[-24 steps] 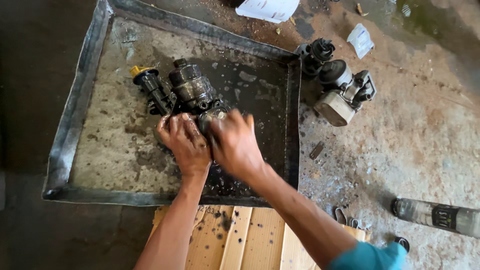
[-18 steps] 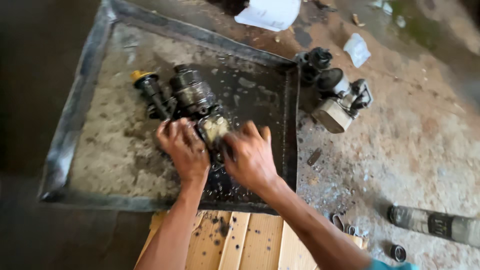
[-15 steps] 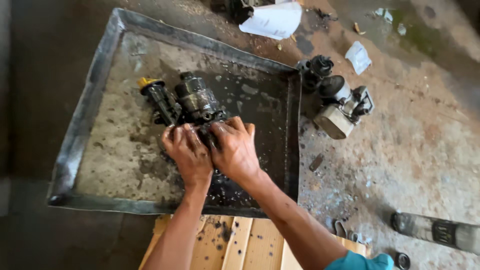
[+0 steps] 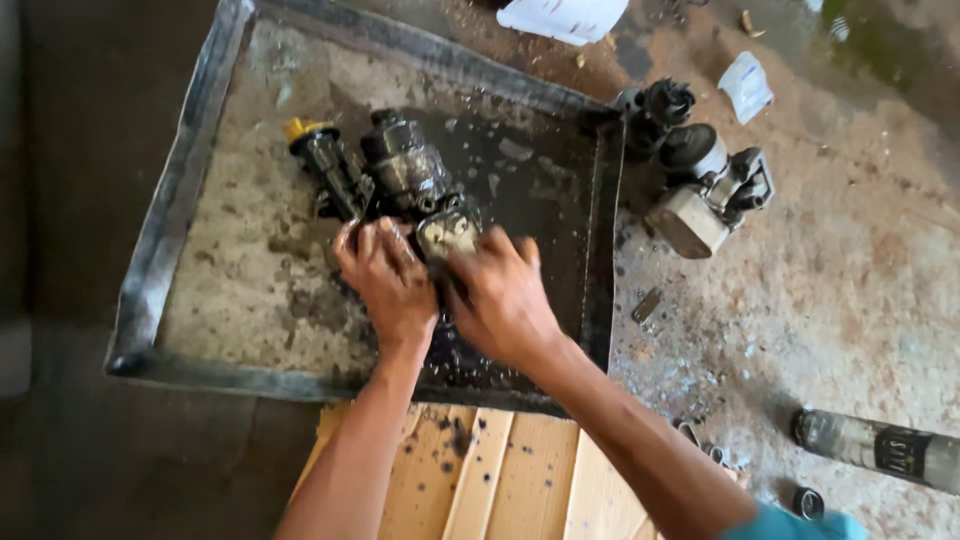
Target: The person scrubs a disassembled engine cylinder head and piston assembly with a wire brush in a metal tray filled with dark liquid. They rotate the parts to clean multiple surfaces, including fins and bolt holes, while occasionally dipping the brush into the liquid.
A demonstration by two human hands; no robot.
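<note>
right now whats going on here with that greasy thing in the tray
A person crouches over a shallow metal tray on the ground, with both hands on a black, oily engine part that lies in it. The left hand and the right hand grip its near end side by side. A yellow-capped piece sticks out at the far left of the part. Outside the tray, to the right, sit another metal assembly and a dirty bottle lying on its side.

Both hands on a greasy engine part
Left hand [image 4: 388,275] and right hand [image 4: 503,298] grip the oily black metal engine assembly [image 4: 405,180] inside a dented grey metal tray [image 4: 170,215].
</note>
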